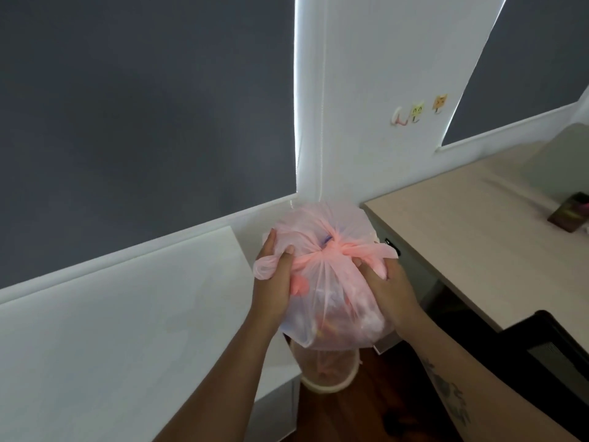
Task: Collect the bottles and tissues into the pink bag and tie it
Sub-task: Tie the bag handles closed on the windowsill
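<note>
The pink bag hangs full in front of me, its thin plastic showing blurred orange and pale shapes inside. A twisted pink knot crosses its top. My left hand grips the bag's left handle loop and side. My right hand pinches the right end of the knotted handle. Which bottles and tissues are inside cannot be made out through the plastic.
A small round bin stands on the dark wood floor right below the bag. A beige desk with a dark box is at the right, a black chair at lower right. White wall and a white ledge fill the left.
</note>
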### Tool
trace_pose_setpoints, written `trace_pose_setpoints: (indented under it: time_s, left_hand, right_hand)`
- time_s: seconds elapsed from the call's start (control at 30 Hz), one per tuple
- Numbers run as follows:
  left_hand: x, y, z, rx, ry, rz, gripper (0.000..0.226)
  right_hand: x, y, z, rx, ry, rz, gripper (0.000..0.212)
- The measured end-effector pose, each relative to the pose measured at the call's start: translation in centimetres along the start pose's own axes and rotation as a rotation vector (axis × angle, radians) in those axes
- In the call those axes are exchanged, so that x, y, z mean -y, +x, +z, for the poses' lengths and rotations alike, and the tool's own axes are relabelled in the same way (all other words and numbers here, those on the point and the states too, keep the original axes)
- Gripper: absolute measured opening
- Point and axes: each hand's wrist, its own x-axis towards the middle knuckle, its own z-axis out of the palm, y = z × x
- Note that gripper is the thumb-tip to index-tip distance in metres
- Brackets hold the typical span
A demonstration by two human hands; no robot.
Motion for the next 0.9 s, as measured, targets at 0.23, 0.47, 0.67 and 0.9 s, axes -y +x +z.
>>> trace_pose_setpoints:
  time_s: [0.23, 0.47, 0.67, 0.9]
  left_hand:
    - [4.6, 2.3, 6.2, 0.083, 0.065, -0.115, 0.054]
    - [10.9, 2.2, 10.5, 0.075, 0.251, -0.348, 0.075]
    - [21.0, 1.5, 15.1, 0.063, 0.346, -0.448, 0.047]
    - [32.5, 2.1, 16.7, -0.073, 0.342, -0.572, 0.060]
  right_hand:
    - [-4.7, 3.5, -3.0, -0.030, -0.043, 0.111, 0.087]
    - [-11.8, 5.8, -2.6, 0.008, -0.086, 0.265, 0.078]
    - [-22.0, 8.2, -0.1, 0.160, -0.334, 0.322, 0.081]
    - [-32.4, 11.3, 4.7, 0.272, -0.405, 0.341, 0.071]
